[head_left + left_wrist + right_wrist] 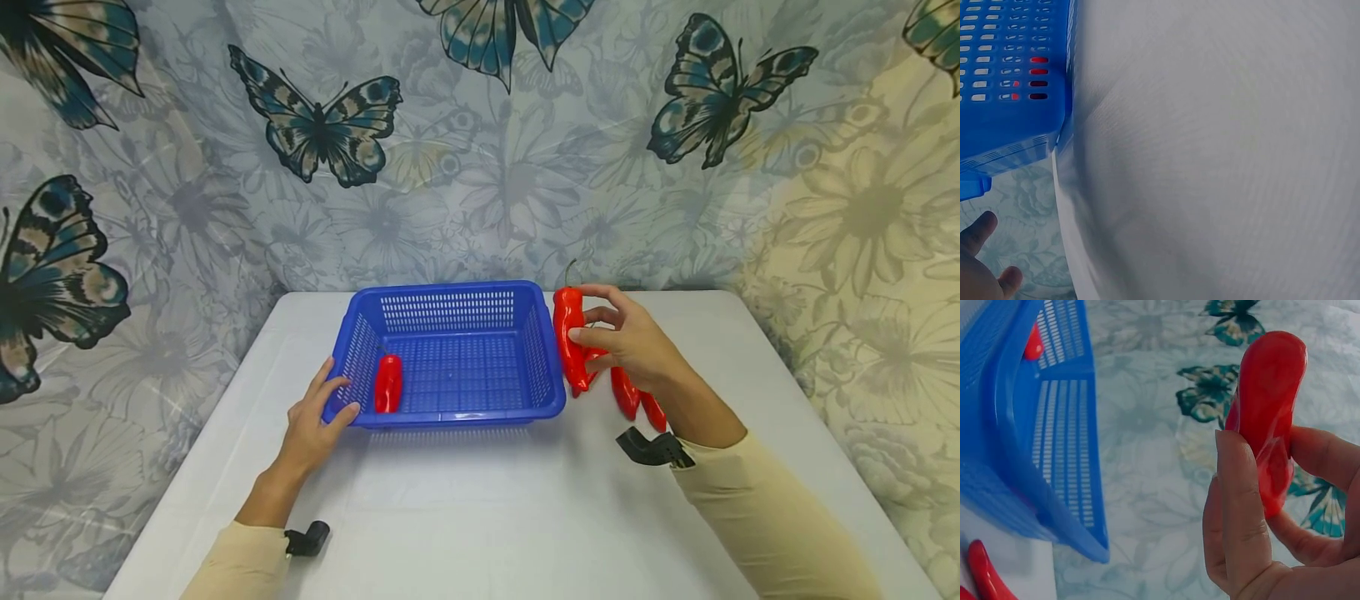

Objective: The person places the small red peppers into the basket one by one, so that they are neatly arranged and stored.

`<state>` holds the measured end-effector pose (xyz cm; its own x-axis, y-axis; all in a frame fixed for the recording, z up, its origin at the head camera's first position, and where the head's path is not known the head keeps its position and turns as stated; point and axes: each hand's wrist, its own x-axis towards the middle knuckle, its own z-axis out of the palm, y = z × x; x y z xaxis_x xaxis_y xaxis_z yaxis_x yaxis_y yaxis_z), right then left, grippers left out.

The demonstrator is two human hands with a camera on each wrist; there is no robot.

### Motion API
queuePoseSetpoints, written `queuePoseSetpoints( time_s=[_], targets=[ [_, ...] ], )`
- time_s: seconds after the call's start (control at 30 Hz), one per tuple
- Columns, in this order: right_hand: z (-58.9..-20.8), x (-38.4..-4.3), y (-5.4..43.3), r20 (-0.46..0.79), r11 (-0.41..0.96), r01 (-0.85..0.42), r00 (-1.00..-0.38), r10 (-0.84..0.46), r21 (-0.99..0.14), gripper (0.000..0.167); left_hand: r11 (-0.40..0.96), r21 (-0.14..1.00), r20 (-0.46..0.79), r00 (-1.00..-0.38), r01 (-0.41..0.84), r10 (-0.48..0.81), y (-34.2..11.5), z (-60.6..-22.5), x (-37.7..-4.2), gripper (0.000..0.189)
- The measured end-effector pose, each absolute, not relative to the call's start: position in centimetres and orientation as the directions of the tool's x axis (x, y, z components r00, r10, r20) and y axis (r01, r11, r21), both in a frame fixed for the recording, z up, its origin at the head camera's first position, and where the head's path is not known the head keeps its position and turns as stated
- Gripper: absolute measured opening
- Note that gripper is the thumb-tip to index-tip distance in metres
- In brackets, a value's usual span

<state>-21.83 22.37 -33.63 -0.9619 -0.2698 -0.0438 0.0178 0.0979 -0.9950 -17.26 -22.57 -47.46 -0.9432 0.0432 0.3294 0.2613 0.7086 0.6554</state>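
Note:
A blue plastic basket (pixel 457 417) with slotted walls stands on the table, and one red chili pepper (pixel 387 385) lies inside it on the left. My left hand (pixel 311 425) is at the basket's front left corner, its spread fingers and thumb overlapping the rim in the head view. In the left wrist view, two of its fingertips (pixel 985 226) show below the basket. Just right of the basket, my right hand (pixel 630 337) pinches another red chili pepper (pixel 1272 394) between thumb and fingers, holding it upright with the green stem at the top in the head view.
Several more red peppers (pixel 625 393) lie on the white table (pixel 465 517) beneath and beside my right hand, partly hidden by it. A butterfly-and-flower patterned cloth (pixel 517 192) hangs behind the table and along its sides.

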Motion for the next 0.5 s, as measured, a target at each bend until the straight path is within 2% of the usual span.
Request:
queuePoseSetpoints(
  time_s=[0.5],
  targets=[
    [-34.6,-22.6,18.5,-0.079,0.074,0.059,-0.951,-0.299,-0.996,0.065,0.701,0.66,0.343,-0.939,0.27,0.039,-22.6,-47.7,-17.3,0.042]
  ],
)
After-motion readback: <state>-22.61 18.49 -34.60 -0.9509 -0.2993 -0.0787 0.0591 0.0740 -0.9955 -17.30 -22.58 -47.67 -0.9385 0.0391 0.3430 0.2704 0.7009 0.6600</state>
